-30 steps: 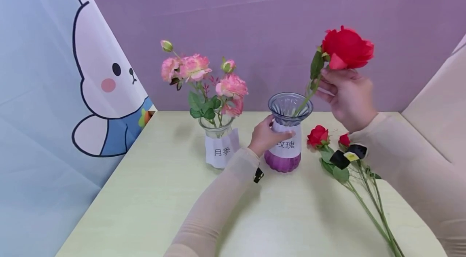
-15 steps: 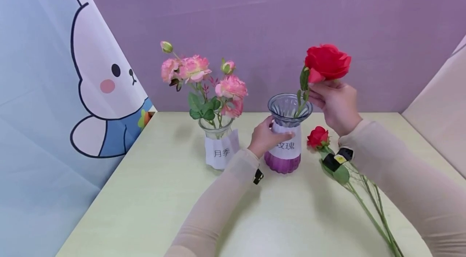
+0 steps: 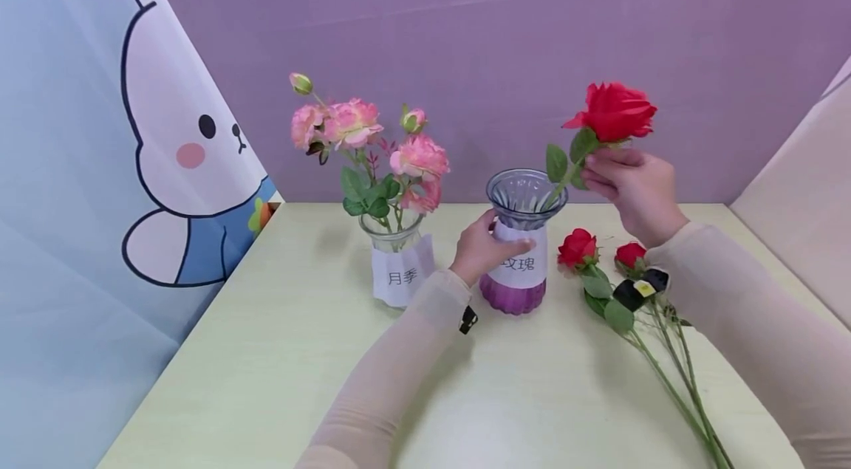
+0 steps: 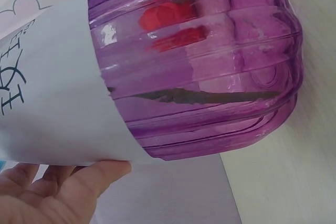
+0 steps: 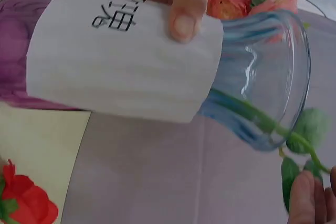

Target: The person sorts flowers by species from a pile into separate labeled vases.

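My left hand (image 3: 487, 253) grips the middle of a blue-and-purple glass vase (image 3: 513, 296), thumb across its white paper label (image 3: 521, 275). The vase stands upright on the table. At its right, my right hand (image 3: 640, 187) pinches the stem of a large red rose (image 3: 613, 113) just under the bloom. The stem leans rightward out of the vase's mouth, with green leaves (image 5: 290, 174) outside the rim in the right wrist view. Through the purple glass, the left wrist view shows the lower stem (image 4: 210, 97) reaching close to the vase's bottom.
Left of this vase stands a clear glass vase (image 3: 392, 240) of pink flowers (image 3: 420, 156), also labelled. Two more red roses (image 3: 577, 248) lie on the table (image 3: 299, 373) at the right, stems toward the front. A purple backdrop (image 3: 465, 26) hangs behind.
The right hand first lowered the rose and moved it left, then shifted it slightly right, and the bloom has turned. The left hand keeps its hold on the vase.
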`<state>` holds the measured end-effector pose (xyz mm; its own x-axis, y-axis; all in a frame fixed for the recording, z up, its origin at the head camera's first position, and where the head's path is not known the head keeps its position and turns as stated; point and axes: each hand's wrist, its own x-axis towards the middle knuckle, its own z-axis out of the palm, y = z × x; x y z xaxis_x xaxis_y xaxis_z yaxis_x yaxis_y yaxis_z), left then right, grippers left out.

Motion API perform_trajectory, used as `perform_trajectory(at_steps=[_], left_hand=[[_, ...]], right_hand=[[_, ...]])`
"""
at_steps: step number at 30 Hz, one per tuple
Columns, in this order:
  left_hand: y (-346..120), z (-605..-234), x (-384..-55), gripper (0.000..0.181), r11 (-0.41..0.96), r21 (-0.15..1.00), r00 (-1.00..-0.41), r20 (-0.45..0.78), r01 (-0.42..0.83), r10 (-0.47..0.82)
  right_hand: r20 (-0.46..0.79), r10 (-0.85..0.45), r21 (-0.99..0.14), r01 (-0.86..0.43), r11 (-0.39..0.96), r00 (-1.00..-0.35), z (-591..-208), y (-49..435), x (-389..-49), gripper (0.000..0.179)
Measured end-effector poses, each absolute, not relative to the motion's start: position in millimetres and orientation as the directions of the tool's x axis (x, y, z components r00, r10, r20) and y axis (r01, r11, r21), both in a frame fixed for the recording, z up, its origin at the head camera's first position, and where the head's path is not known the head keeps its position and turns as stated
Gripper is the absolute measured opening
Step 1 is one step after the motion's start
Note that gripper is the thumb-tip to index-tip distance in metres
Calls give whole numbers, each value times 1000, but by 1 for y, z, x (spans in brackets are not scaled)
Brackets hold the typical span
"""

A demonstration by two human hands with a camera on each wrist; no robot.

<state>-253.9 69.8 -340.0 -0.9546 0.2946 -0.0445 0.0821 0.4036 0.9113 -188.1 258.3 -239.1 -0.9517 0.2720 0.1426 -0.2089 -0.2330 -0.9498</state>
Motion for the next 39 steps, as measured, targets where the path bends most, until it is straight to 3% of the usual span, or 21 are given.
perform_trajectory(at_steps=[4,8,13,17,21,24,33,39], left_hand=[[69,-341,-255,78,397,913,-955,-35,89,294],[69,-341,-255,78,398,914,-952,-42,86,302],[69,-339,-255,78,406,911,-953,-52,77,297],[69,-339,-254,78,409,910,-953,-59,71,297],[69,-338,-253,79,411,909,-954,-63,66,293],[69,-338,-253,79,413,908,-955,-57,72,292],[70,-340,-254,78,416,904,-953,-35,98,299],[69,-341,-253,78,426,899,-957,-31,99,289]], right_hand=[[39,137,-998,-45,-44,-990,-240,279,-190,4],[-145,-60,-966,128,223,-988,-249,310,-196,12],[-341,-140,-910,289,299,-930,-274,343,-206,20],[-369,-100,-882,315,351,-924,-297,357,-211,16],[-353,-21,-842,308,443,-935,-324,357,-215,47],[-338,31,-818,311,484,-940,-342,353,-217,55],[-289,168,-714,329,618,-943,-375,342,-218,33],[-308,194,-699,360,618,-931,-387,337,-222,14]])
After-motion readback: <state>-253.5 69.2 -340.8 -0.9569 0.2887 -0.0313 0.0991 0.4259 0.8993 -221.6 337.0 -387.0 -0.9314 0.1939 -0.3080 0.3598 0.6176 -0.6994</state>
